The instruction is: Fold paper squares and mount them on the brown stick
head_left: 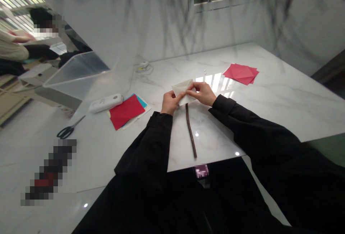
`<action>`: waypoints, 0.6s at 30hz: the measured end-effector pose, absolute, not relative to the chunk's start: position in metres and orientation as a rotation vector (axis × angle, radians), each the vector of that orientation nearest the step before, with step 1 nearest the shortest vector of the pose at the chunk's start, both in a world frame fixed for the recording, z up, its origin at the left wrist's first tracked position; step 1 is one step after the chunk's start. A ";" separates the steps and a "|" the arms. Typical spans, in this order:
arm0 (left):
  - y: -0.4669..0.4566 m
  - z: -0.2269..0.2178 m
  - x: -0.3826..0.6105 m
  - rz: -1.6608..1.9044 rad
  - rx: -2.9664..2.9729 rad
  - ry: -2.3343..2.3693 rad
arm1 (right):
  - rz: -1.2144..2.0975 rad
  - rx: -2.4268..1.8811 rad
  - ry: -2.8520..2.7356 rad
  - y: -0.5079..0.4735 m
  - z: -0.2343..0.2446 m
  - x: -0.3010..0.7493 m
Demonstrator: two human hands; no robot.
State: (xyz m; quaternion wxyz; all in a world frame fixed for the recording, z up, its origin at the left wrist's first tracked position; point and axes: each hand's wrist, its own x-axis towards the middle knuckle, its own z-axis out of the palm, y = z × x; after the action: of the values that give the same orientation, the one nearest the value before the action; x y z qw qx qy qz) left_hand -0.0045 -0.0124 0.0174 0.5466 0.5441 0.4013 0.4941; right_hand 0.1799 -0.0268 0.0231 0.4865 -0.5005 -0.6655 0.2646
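A cream sheet of paper [179, 89] with a fold across it is held up between both hands over the middle of the table. My left hand [170, 102] pinches its lower left side, thumb on top. My right hand [204, 93] grips the right side, its fingers bent and the thumb pressed on the sheet close to the other thumb. Just below the paper, a thin dark brown stick [191, 133] lies on the table, pointing toward my body; its far end comes up to the paper's lower edge.
On the left lie red paper [127, 112] over blue and cream sheets, a white device [106, 102], black-handled scissors [66, 132] and a clear plastic bin [78, 69]. More red paper [241, 74] rests at the back right of the marble-patterned table [280, 101]. Another person [16, 47] sits far left.
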 end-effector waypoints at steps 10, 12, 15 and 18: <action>-0.012 0.015 -0.004 1.192 1.298 0.976 | 0.639 -1.238 -1.628 -0.029 0.025 0.179; -0.011 0.014 -0.004 1.195 1.300 0.975 | 0.648 -1.229 -1.629 -0.029 0.024 0.179; -0.010 0.012 -0.004 1.207 1.303 0.960 | 0.646 -1.218 -1.627 -0.028 0.023 0.179; -0.008 0.009 -0.004 1.220 1.303 0.940 | 0.625 -1.225 -1.623 -0.027 0.022 0.178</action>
State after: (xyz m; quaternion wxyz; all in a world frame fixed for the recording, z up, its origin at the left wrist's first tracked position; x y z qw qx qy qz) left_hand -0.0038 -0.0079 0.0092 0.5330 0.5465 0.3943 0.5117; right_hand 0.1779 -0.0273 0.0221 0.4857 -0.5034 -0.6668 0.2570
